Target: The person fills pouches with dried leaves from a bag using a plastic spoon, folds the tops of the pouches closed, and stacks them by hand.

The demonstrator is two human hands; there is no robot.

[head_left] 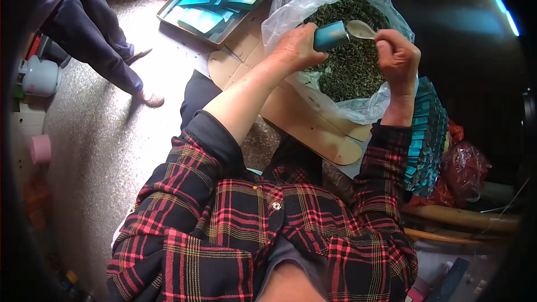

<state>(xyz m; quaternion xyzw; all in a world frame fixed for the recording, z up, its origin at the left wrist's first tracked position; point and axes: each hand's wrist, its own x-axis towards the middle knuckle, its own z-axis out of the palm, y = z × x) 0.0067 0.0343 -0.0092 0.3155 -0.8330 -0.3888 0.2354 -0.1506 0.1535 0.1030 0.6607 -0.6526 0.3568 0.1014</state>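
A clear plastic bag, its mouth spread wide, holds a heap of dark green dried leaves. Above the heap my left hand is closed around a small teal packet, tilted with its end toward the right. My right hand grips the handle of a pale spoon. The spoon's bowl is right beside the end of the packet. Whether the bowl touches the packet, or has leaves in it, I cannot make out.
A shallow box of several teal packets stands at the upper left. Flattened cardboard lies under the bag. Stacked teal packets and a red plastic bag are at the right. Another person's legs are on the left.
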